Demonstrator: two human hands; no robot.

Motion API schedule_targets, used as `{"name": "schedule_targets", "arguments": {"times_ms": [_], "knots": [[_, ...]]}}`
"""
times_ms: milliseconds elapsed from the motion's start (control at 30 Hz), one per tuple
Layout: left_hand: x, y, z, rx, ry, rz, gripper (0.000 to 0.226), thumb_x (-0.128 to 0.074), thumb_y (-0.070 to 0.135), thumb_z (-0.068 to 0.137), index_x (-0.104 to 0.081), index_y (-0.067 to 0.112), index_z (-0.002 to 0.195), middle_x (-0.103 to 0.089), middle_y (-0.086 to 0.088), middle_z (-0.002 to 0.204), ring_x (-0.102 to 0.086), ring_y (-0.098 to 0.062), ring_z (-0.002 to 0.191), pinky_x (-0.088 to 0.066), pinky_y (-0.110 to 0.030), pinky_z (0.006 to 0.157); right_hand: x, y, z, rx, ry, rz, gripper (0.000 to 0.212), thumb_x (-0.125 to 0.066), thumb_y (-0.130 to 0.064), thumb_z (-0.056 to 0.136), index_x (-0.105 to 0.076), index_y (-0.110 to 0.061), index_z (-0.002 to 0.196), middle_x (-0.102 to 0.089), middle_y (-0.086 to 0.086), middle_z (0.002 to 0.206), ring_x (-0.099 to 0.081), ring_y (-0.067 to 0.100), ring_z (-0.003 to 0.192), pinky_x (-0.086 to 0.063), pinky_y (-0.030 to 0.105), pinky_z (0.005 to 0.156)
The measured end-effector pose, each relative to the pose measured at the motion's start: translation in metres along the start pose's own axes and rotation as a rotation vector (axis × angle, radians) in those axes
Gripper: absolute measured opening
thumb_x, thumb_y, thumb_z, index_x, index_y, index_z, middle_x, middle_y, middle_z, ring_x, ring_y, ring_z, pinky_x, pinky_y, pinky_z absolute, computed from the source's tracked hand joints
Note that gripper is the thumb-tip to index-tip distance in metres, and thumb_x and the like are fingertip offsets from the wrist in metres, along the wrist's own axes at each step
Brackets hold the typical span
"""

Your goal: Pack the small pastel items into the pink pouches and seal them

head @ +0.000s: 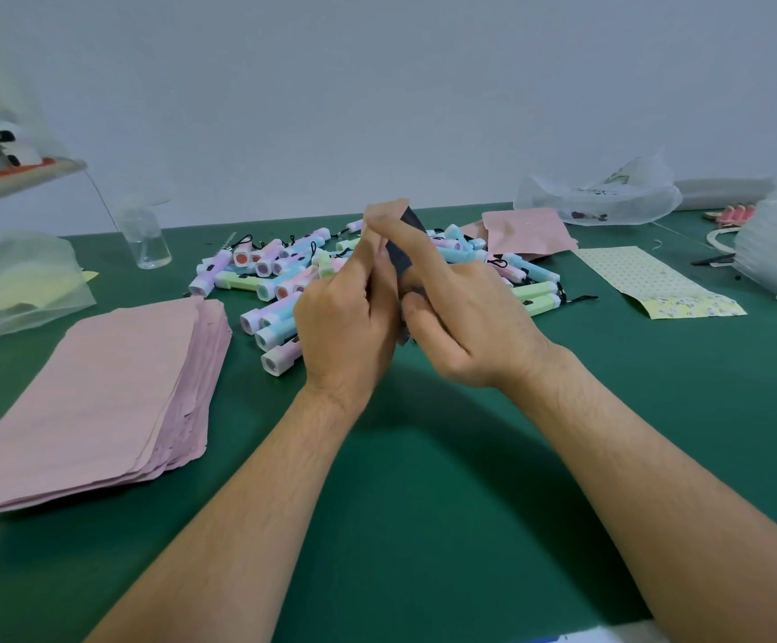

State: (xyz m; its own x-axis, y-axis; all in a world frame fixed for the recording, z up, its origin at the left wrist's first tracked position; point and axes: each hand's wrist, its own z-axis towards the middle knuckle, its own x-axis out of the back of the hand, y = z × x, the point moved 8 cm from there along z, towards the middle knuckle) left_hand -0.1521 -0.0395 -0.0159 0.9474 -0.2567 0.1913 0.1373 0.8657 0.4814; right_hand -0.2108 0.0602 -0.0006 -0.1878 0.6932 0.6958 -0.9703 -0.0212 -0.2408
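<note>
A pink pouch (389,213) is held up in the air, right in front of the pile of little pastel items (284,276). Its dark inside shows. The left hand (347,317) and the right hand (461,313) both pinch it, close together. Left of the pile lies a stack of pink pouches (99,387) on the green table (423,503). Right of the pile lies a dotted yellow sheet (655,283).

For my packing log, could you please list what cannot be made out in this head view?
- Pouch contents: hidden by the left hand and right hand.
- Its seal: covered by fingers.
- Clear bag contents: too blurred.
- Pink pouch stack: cut off by the left edge.
</note>
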Motion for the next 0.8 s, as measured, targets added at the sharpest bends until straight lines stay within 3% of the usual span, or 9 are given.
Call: {"name": "schedule_targets", "arguments": {"times_ms": [167, 267, 367, 467, 533, 600, 667, 733, 800], "knots": [[-0.003, -0.005, 0.000, 0.050, -0.023, -0.059, 0.033, -0.048, 0.021, 0.107, -0.072, 0.014, 0.128, -0.034, 0.007, 0.053, -0.032, -0.025, 0.051, -0.042, -0.050, 0.049, -0.001, -0.001, 0.000, 0.002, 0.011, -0.111, 0.066, -0.030, -0.029, 0.094, -0.032, -0.015, 0.159, -0.055, -0.014, 0.077, -0.053, 0.028, 0.056, -0.048, 0.044, 0.055], [-0.007, -0.011, 0.002, 0.097, -0.057, -0.201, 0.033, -0.050, 0.022, 0.106, -0.067, 0.027, 0.134, -0.064, -0.023, 0.074, -0.052, -0.037, 0.062, -0.053, -0.058, 0.062, 0.000, -0.003, 0.000, 0.009, 0.029, -0.102, 0.064, -0.033, -0.041, 0.102, -0.028, -0.020, 0.162, -0.050, -0.019, 0.086, -0.050, 0.021, 0.058, -0.048, 0.044, 0.053], [-0.010, -0.012, 0.003, 0.131, -0.088, -0.275, 0.038, -0.051, 0.023, 0.098, -0.064, 0.038, 0.130, -0.070, -0.018, 0.085, -0.057, -0.022, 0.073, -0.058, -0.058, 0.069, -0.001, -0.005, 0.002, -0.004, 0.034, -0.119, 0.071, -0.026, -0.060, 0.103, -0.018, -0.025, 0.164, -0.043, -0.025, 0.097, -0.051, 0.003, 0.062, -0.043, 0.034, 0.050], [-0.009, -0.009, 0.004, 0.148, -0.064, -0.309, 0.034, -0.047, 0.031, 0.099, -0.068, 0.053, 0.113, -0.062, -0.015, 0.072, -0.046, -0.027, 0.060, -0.047, -0.045, 0.053, -0.004, -0.007, 0.002, -0.002, 0.042, -0.137, 0.075, -0.022, -0.066, 0.102, -0.012, -0.027, 0.165, -0.046, -0.013, 0.106, -0.045, -0.013, 0.060, -0.025, 0.024, 0.048], [-0.011, -0.009, 0.005, 0.125, -0.071, -0.288, 0.033, -0.047, 0.029, 0.101, -0.067, 0.051, 0.115, -0.060, -0.011, 0.068, -0.046, -0.026, 0.058, -0.046, -0.041, 0.051, -0.007, -0.004, 0.003, -0.026, 0.007, -0.169, 0.077, -0.021, -0.068, 0.100, -0.008, -0.029, 0.165, -0.059, 0.000, 0.122, -0.044, -0.006, 0.057, -0.026, 0.026, 0.047], [-0.012, -0.009, 0.003, 0.063, -0.112, -0.219, 0.036, -0.049, 0.023, 0.104, -0.068, 0.042, 0.129, -0.062, -0.009, 0.066, -0.052, -0.029, 0.058, -0.051, -0.044, 0.055, -0.006, -0.003, 0.003, -0.040, -0.005, -0.148, 0.077, -0.021, -0.066, 0.099, -0.009, -0.028, 0.165, -0.067, 0.002, 0.119, -0.052, 0.006, 0.060, -0.037, 0.033, 0.049], [-0.008, -0.008, 0.003, -0.028, -0.112, -0.109, 0.036, -0.049, 0.020, 0.107, -0.066, 0.025, 0.138, -0.053, 0.009, 0.057, -0.047, -0.014, 0.053, -0.047, -0.037, 0.053, 0.005, -0.006, 0.002, -0.006, 0.066, -0.080, 0.070, -0.026, -0.057, 0.102, -0.023, -0.023, 0.163, -0.072, -0.003, 0.088, -0.065, 0.019, 0.068, -0.047, 0.041, 0.057], [0.003, -0.011, 0.008, -0.035, -0.035, -0.067, 0.038, -0.046, 0.025, 0.111, -0.062, 0.020, 0.145, -0.040, 0.013, 0.054, -0.042, -0.014, 0.051, -0.033, -0.025, 0.049, 0.031, -0.009, -0.005, 0.079, 0.287, -0.041, 0.054, -0.035, -0.040, 0.104, -0.046, -0.015, 0.151, -0.075, -0.007, 0.090, -0.070, 0.011, 0.075, -0.051, 0.041, 0.061], [0.013, -0.012, 0.015, -0.027, 0.019, -0.055, 0.043, -0.043, 0.032, 0.113, -0.055, 0.018, 0.152, -0.034, 0.014, 0.055, -0.035, -0.016, 0.049, -0.028, -0.027, 0.047, 0.057, -0.001, -0.014, 0.102, 0.533, -0.047, 0.037, -0.041, -0.021, 0.104, -0.054, -0.012, 0.137, -0.070, -0.010, 0.098, -0.065, 0.010, 0.066, -0.048, 0.041, 0.059]]}}
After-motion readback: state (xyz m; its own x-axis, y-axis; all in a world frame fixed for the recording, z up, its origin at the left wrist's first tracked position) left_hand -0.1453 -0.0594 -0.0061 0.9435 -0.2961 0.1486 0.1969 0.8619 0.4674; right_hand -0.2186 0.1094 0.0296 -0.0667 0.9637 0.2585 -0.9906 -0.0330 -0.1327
